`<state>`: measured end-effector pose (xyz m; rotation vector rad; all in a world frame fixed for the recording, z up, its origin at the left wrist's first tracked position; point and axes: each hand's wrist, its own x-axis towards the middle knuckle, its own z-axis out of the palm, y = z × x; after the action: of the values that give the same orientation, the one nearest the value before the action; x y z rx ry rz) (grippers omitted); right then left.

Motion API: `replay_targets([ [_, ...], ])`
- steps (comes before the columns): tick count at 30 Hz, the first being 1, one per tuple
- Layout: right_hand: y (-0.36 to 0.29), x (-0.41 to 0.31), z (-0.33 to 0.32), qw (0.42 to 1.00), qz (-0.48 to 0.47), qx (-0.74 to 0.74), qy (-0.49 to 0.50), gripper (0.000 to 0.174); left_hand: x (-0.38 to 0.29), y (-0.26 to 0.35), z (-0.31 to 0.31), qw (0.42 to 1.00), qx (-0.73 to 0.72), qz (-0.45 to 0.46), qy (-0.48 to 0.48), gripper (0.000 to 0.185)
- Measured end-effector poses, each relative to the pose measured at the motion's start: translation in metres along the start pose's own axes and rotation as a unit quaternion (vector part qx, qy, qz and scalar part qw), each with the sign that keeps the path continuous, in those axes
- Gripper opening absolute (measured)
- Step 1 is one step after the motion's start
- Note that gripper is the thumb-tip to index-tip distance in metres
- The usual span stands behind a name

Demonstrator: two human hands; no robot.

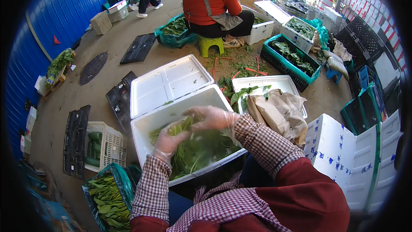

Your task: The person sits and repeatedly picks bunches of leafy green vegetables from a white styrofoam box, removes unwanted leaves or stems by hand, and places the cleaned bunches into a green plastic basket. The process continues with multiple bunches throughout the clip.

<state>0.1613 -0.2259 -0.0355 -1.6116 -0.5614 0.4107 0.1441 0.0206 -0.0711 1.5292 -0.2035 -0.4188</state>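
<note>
My left hand (170, 141), in a clear plastic glove, is closed around a bunch of green leafy stems (182, 127). Beside the stem ends is my right hand (214, 117), also gloved, its fingers and thumb curved apart; blur hides whether it grips any stems. Both hands are over an open white foam box (229, 100) standing before me. More leafy greens (209, 148) lie inside it, partly blurred and partly covered by my hands. The foam lid (170, 85) lies against the box's far side.
At right, crumpled brown paper (280, 111) and leaves lie on a foam lid (265, 82). A teal-lined crate of greens (109, 199) and a white crate (116, 145) stand left. Ahead, a person in orange (209, 1) sits on a green stool (210, 45). Foam panels (338, 158) stand right.
</note>
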Motion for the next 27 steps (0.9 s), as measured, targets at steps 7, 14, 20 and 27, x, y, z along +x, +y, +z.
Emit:
replay_targets([
  [7, -0.005, -0.009, 0.022, 0.962, 0.061, -0.245, 0.107, 0.024, 0.000, 0.005, 0.003, 0.999, 0.019, -0.007, -0.030, 0.047],
  [14, 0.014, -0.004, 0.024, 0.991, -0.018, -0.110, 0.076, 0.031, -0.003, 0.000, 0.020, 0.997, 0.003, 0.032, -0.074, 0.039],
  [20, -0.001, -0.013, 0.014, 0.996, 0.036, -0.064, 0.053, 0.043, -0.006, 0.013, 0.006, 0.996, -0.026, -0.042, -0.080, 0.044],
  [27, -0.035, -0.021, 0.025, 0.987, 0.104, -0.054, 0.107, 0.043, -0.011, 0.014, 0.006, 0.979, -0.173, -0.025, -0.109, 0.068],
])
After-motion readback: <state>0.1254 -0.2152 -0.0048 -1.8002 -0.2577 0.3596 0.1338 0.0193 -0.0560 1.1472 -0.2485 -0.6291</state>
